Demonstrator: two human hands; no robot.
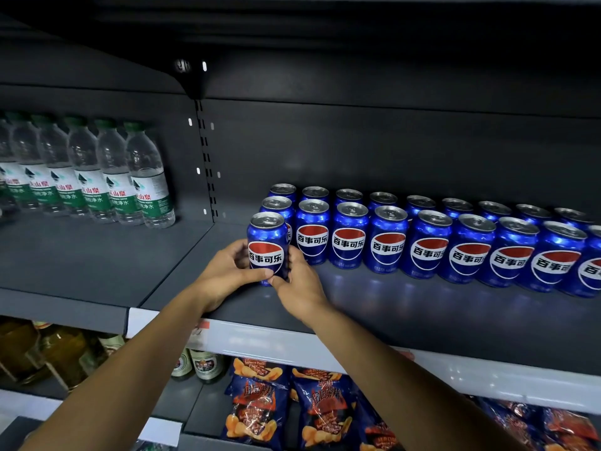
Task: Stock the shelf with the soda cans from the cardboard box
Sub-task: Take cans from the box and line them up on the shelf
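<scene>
Nearest, at about six o'clock, bags of chips (257, 408) lie on the lower shelf, with a few bottles (203, 364) to their left at seven o'clock. Above them both forearms reach up to the dark grey shelf (406, 320). The left hand (224, 275) and the right hand (297, 284) meet at the centre, each with fingers and thumb curled round one blue can (267, 245), the two thumbs pressed on its front near the base. That can stands upright on the shelf, its label facing out, just in front of the left end of the can rows. From there, two rows of matching cans (429, 242) run off toward three o'clock, the rear row close to the back panel. Farther left, at nine o'clock past the slotted upright, water bottles (97, 177) with green labels stand in a line.
</scene>
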